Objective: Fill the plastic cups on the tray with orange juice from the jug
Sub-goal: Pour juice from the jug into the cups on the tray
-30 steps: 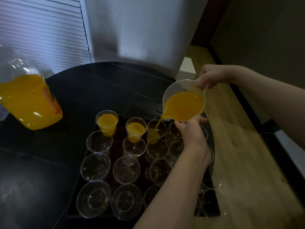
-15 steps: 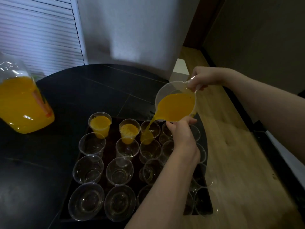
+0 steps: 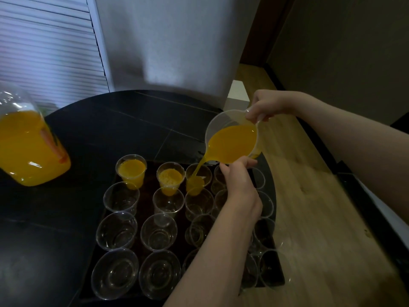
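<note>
1. Right hand (image 3: 269, 106): grips the handle of the clear jug (image 3: 232, 138), which is tilted with its spout down to the left.
2. Left hand (image 3: 240, 182): fingers cupped under the jug's base, supporting it.
3. Stream of juice (image 3: 200, 166): falls from the spout into the third cup (image 3: 198, 178) of the far row, partly filled.
4. First cup (image 3: 131, 170) and second cup (image 3: 170, 177) of the far row: hold juice.
5. Empty cups (image 3: 117, 231): stand in rows in the nearer part of the dark tray (image 3: 106, 242).
6. Large bottle (image 3: 28, 147): juice inside, at far left on the black table (image 3: 110, 129).
</note>
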